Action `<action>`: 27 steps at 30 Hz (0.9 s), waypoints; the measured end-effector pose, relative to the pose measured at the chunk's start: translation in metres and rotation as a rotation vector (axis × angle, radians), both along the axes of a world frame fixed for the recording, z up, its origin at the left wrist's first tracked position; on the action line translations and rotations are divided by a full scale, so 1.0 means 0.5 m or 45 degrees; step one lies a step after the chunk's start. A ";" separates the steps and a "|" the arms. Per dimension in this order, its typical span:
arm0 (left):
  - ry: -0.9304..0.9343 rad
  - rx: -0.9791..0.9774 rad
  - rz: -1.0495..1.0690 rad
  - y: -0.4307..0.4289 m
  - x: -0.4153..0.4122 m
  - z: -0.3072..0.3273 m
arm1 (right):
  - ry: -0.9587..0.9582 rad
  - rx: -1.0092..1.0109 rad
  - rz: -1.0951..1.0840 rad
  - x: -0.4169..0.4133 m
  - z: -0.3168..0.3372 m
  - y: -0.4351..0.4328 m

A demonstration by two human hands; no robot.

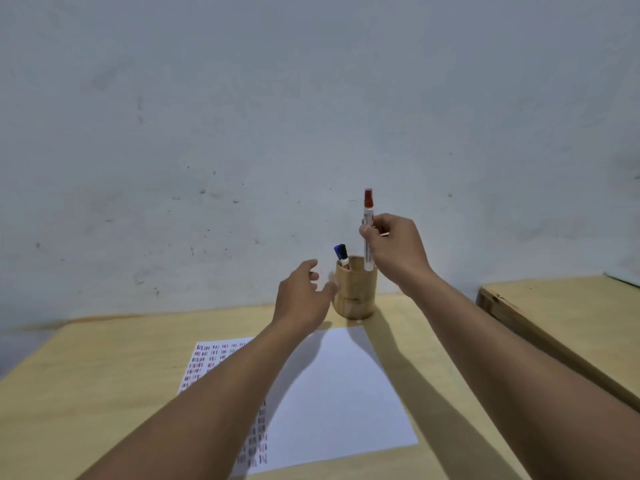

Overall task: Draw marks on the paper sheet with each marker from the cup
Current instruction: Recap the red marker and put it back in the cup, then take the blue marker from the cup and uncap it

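A wooden cup (356, 292) stands at the far edge of the table, near the wall. Two markers with a blue and a dark cap (341, 255) lean at its left rim. My right hand (394, 251) pinches a red-capped marker (368, 216) upright, its lower end at the cup's mouth. My left hand (304, 296) hovers just left of the cup with fingers spread, holding nothing. The white paper sheet (339, 393) lies in front of the cup; its left part carries rows of small red, blue and dark marks, partly hidden by my left forearm.
The light wooden table (104, 393) ends at a grey-white wall behind the cup. A second wooden tabletop (571, 317) stands to the right, separated by a dark gap.
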State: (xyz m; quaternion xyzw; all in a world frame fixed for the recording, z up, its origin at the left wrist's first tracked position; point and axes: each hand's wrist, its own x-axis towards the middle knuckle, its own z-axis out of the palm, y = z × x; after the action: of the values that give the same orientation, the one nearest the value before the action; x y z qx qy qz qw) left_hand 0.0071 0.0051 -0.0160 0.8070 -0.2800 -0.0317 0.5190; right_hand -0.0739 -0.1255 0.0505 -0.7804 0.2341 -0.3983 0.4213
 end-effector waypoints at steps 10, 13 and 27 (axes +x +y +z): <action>-0.025 0.147 -0.051 -0.101 0.011 -0.058 | 0.360 -0.134 -0.049 0.067 -0.055 -0.079; -0.029 0.143 -0.048 -0.113 0.015 -0.061 | 0.489 -0.175 -0.042 0.074 -0.076 -0.093; -0.067 0.174 -0.016 -0.126 0.027 -0.083 | 0.601 -0.510 0.281 0.105 -0.054 -0.091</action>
State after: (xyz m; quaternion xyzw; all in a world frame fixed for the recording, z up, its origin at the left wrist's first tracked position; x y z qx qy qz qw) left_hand 0.0204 -0.0580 -0.0576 0.8394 -0.2957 -0.0326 0.4549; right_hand -0.0214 -0.1710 0.0235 -0.9392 0.1564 -0.1967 0.2342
